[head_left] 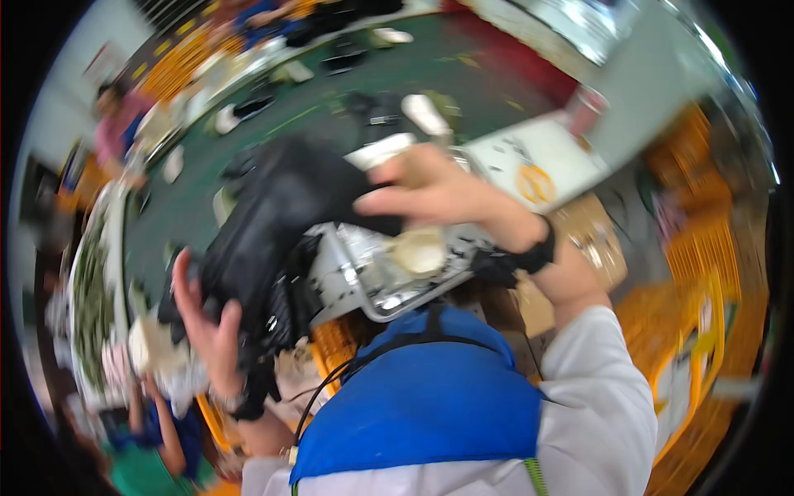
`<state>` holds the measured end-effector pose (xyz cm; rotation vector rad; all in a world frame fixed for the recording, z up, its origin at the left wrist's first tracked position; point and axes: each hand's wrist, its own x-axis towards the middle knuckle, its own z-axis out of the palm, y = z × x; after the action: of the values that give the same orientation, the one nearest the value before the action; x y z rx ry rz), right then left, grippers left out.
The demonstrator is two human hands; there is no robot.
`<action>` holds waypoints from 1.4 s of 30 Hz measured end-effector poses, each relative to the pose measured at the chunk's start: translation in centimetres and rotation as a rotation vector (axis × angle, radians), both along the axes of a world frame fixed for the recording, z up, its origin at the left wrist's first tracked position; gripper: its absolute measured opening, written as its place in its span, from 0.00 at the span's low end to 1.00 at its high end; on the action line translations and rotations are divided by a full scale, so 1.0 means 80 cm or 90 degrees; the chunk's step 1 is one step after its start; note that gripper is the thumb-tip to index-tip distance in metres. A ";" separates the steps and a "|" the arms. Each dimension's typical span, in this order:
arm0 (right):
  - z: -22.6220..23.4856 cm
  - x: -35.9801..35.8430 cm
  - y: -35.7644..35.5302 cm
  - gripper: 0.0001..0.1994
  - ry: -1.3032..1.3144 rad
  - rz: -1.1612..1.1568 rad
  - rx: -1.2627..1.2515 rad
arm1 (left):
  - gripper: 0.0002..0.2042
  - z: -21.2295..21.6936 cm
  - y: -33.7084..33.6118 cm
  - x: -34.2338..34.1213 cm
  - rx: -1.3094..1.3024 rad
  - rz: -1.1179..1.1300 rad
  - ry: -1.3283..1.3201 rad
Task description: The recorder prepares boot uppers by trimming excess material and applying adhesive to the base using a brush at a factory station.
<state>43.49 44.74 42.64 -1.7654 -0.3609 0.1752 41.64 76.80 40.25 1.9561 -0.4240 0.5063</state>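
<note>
- While the black pliable piece [281, 194] is hanging between the two hands over the near edge of the green belt [488, 91], good handling is probably calling for even support from both sides, so that its middle isn't sagging or folding
- The left hand [213, 331] is standing beside its lower end, thumb well apart from the spread fingers; whether the palm is touching it, blur is hiding
- The right hand [430, 190] is reaching over its upper right edge, thumb and forefinger parted at the tips; I can't tell whether they are pinching the material
- A firmer hold on the left is likely helping more than any tugging from the right
- Just below the right hand, a metal tray [382, 316] holding a cream cup-like piece [418, 250] is sitting close enough to be catching a drooping edge
- Beyond it, a white board [562, 161] is carrying an orange ring [536, 183]
- Yellow-orange crates [703, 248] are crowding the right side, and a black cable [318, 397] is curving beside the blue apron [422, 405]
</note>
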 end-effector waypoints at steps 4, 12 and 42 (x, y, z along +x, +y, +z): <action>-0.046 0.011 0.018 0.19 -0.157 0.057 0.088 | 0.43 0.018 -0.049 -0.011 0.698 0.097 -0.132; -0.037 -0.004 0.017 0.16 0.032 0.015 0.197 | 0.22 -0.021 -0.045 0.040 0.509 -0.002 -0.045; -0.082 -0.001 0.099 0.11 -0.301 -0.195 0.150 | 0.47 -0.055 -0.101 0.045 0.155 -0.099 0.053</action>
<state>43.42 52.69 36.09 -1.5919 -0.4227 -0.4925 45.27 68.73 35.83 2.1469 -0.6026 0.2829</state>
